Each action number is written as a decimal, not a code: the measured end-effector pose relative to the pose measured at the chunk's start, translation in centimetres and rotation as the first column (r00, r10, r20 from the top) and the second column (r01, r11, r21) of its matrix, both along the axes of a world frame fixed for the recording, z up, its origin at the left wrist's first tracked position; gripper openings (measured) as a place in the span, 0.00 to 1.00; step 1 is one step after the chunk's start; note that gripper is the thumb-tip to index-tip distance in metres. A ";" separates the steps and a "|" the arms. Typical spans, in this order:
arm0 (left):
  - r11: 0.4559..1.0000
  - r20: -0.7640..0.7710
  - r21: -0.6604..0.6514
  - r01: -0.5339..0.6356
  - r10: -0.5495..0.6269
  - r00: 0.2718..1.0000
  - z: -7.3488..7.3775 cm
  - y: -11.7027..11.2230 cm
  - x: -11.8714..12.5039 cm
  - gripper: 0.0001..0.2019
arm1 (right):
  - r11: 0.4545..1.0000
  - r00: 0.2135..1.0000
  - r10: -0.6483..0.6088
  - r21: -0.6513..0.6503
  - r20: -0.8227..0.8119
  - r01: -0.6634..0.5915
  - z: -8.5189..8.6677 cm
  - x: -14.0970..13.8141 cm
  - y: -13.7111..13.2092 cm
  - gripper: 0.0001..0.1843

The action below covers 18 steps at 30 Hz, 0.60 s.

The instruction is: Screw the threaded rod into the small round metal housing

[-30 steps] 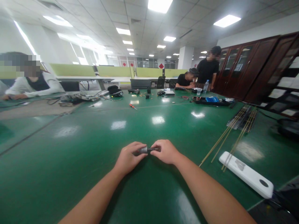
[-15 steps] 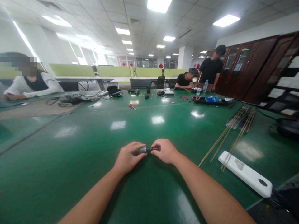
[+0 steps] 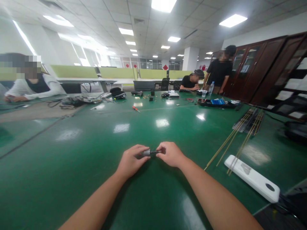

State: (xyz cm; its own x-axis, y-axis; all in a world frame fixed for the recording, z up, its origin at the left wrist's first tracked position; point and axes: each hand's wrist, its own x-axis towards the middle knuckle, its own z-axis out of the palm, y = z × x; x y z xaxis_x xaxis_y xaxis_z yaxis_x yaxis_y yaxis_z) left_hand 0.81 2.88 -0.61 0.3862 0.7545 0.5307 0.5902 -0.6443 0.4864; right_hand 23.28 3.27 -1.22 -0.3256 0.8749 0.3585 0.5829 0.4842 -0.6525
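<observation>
Head view, cylinder (image 3: 146,153), sticks (image 3: 247,138) across box (image 3: 256,181)

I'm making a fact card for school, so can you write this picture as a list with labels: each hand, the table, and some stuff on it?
Left hand: gripping a gray cylinder
Right hand: pinching the thin dark part at the cylinder's end
Table: green and shiny
Farther off: red screwdriver
Right side: long white object, with thin yellowish sticks reaching across one end
</observation>
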 end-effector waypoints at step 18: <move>1.000 0.018 -0.023 -0.007 0.007 1.000 -0.3 0.2 -0.1 0.12 | 1.000 1.000 -0.001 -0.031 0.024 0.002 0.5 0.3 -0.2 0.04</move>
State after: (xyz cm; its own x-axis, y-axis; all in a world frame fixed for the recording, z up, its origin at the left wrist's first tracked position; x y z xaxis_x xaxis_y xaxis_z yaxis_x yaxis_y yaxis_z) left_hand 0.67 3.05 -0.93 0.3718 0.7690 0.5200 0.5857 -0.6289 0.5113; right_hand 23.62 3.04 -0.72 -0.3322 0.8861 0.3232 0.5993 0.4629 -0.6531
